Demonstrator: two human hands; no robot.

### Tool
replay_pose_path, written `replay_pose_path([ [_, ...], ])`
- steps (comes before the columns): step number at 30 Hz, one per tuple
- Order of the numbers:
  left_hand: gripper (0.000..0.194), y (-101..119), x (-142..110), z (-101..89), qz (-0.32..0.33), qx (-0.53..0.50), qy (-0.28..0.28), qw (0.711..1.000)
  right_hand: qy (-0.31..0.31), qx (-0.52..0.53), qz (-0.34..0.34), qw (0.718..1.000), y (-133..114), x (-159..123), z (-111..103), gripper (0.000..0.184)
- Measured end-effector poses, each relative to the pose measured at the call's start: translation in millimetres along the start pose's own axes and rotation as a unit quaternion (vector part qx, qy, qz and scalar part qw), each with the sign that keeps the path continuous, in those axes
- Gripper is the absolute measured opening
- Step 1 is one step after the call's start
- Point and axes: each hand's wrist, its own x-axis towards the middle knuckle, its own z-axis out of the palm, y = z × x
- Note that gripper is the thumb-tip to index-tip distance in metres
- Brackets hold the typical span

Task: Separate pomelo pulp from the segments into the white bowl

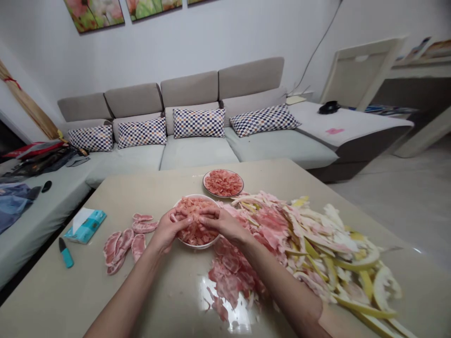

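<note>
Both hands meet over a white bowl [199,246] heaped with pink pomelo flesh. My left hand [171,229] is closed, fingertips pinched on a small piece of pomelo flesh [196,217]. From the other side my right hand [225,224] pinches at the same piece, its fingers curled and nearly touching the left ones. The fingers partly hide the piece, and its outline blurs into the pulp below. Left of the bowl lie several unpeeled pomelo segments [118,249]. Torn pink membranes [239,272] spread beside and under my right forearm.
Behind the bowl stands a dark-rimmed plate [224,184] of pomelo flesh. Yellow-white peel [352,263] covers the table's right side. A tissue pack [86,226] and a teal-handled knife [66,254] lie at left. A sofa [197,152] stands beyond the table.
</note>
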Motion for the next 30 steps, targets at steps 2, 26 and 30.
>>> replay_pose_path([
  [2, 0.038, -1, 1, 1.7, 0.008, -0.001, 0.006, 1.000, 0.018, 0.007, -0.012, 1.000, 1, 0, 2, 0.042],
  [26, 0.031, -4, 8, -3.7, 0.086, 0.130, 0.069, 0.985, 0.086, -0.098, -0.105, 0.986, -2, -10, 0, 0.039],
  [30, 0.033, 1, 2, 1.0, 0.093, 0.153, 0.047, 0.983, 0.089, -0.169, -0.142, 0.971, -10, -16, 12, 0.029],
])
